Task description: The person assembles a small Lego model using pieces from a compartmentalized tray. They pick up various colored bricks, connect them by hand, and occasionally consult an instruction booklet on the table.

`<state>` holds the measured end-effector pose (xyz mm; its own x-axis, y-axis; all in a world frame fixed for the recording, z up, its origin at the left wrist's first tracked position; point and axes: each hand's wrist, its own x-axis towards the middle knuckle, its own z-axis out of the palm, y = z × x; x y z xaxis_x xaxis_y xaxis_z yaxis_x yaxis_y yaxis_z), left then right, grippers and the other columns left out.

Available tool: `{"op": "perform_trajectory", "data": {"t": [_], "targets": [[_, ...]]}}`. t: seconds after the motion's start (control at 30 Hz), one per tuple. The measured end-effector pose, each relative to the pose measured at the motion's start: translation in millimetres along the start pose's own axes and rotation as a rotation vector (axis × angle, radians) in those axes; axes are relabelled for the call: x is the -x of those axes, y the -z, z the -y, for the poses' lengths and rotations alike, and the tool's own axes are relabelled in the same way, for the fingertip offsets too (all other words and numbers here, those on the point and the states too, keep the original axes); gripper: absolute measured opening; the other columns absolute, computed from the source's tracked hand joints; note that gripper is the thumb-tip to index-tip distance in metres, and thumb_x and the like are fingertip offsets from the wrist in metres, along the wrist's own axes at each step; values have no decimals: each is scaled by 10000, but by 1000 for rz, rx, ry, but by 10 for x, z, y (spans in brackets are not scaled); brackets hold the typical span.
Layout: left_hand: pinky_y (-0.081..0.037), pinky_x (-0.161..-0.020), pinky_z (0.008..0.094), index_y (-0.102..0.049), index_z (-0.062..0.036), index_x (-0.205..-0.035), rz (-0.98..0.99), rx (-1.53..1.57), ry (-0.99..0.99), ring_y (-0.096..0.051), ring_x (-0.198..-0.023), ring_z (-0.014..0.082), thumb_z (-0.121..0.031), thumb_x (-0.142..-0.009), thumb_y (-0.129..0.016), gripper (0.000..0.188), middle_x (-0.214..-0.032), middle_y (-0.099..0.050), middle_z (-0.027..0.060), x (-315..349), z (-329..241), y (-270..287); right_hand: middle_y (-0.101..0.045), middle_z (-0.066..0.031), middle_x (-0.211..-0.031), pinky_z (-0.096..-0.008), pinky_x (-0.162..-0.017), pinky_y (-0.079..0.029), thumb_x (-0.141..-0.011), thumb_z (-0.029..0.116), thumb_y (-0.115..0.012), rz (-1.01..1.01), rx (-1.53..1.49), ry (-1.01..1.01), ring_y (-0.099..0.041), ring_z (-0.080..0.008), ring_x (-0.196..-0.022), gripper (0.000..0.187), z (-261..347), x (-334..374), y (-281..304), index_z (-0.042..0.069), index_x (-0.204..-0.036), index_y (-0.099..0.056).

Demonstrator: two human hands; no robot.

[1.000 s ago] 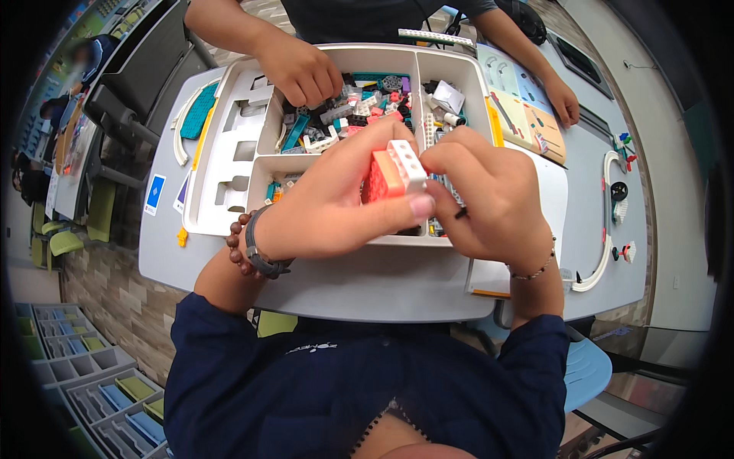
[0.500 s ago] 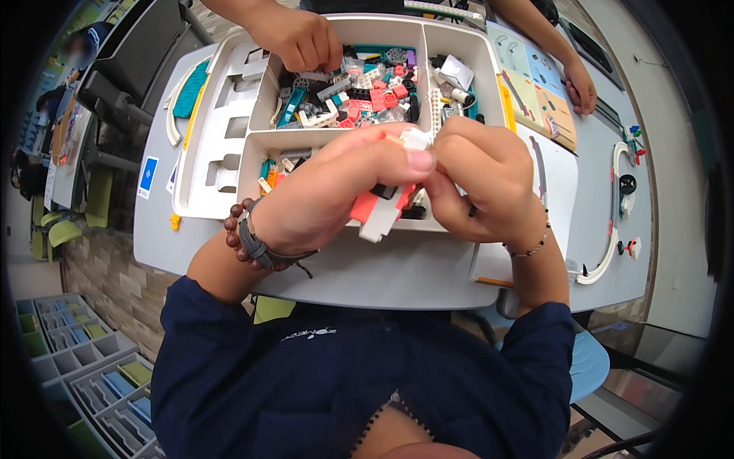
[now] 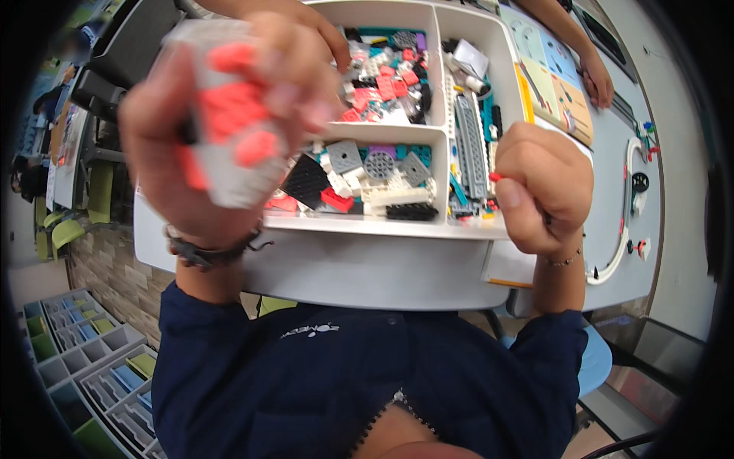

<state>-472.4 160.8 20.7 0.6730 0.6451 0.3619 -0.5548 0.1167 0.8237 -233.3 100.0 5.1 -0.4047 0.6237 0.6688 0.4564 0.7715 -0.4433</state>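
My left hand (image 3: 164, 153) is raised at the left, blurred, with its fingers wrapped round a block of white and coral toy bricks (image 3: 237, 107). The block's coral parts face up toward me. To the right, my right hand (image 3: 547, 183) is closed over the edge of the white parts tray (image 3: 367, 223). A small red peg (image 3: 495, 177) sticks out between its thumb and finger; the rest is hidden in the fist. Loose plates and bricks lie in the tray's near compartment, including a grey round plate (image 3: 379, 164) and a red brick (image 3: 336, 200).
Another person's hand (image 3: 330, 40) reaches into the tray's far compartment; their other hand (image 3: 599, 83) rests beside a picture booklet (image 3: 562, 96). Curved white rails (image 3: 609, 268) lie on the table at the right, near a black wheel (image 3: 640, 181).
My hands have parted. The left has lifted the brick block up and to the left, nearer to me; the right has moved right, with the red peg now showing.
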Motion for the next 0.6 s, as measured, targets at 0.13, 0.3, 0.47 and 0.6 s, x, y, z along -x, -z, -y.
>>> {"op": "perform_trajectory", "data": {"t": [0.13, 0.3, 0.47, 0.6], "targets": [[-413, -734, 320, -458, -40, -829, 60, 153, -98, -495, -741, 180, -449, -800, -429, 411, -748, -456, 55, -91, 213, -38, -405, -68, -519, -287, -400, -304, -579, 1, -524, 80, 100, -159, -394, -189, -424, 61, 25, -12, 235, 18, -584, -465], [-431, -621, 296, -485, -12, -862, 24, 369, -52, -490, -654, 161, -436, -832, -369, 441, -736, -464, 63, -42, 178, -72, -473, -84, -534, -278, -440, -347, -654, 98, -563, 129, 227, -398, -441, -193, -449, 122, -14, -14, 269, 8, -591, -509], [-411, -579, 292, -468, -21, -900, 31, 475, 31, -465, -609, 149, -434, -863, -334, 436, -747, -451, 55, -22, 174, -118, -536, -112, -559, -325, -509, -415, -653, 148, -586, 509, 435, -545, -536, -237, -521, 121, 25, -21, 208, 28, -657, -573], [-395, -552, 280, -444, -41, -903, -20, 496, 98, -444, -587, 141, -454, -871, -337, 428, -749, -437, 50, -10, 192, -187, -502, -45, -545, -292, -493, -384, -732, 201, -573, 350, 210, -553, -482, -164, -488, 191, -2, -48, 244, 19, -786, -591]]}}
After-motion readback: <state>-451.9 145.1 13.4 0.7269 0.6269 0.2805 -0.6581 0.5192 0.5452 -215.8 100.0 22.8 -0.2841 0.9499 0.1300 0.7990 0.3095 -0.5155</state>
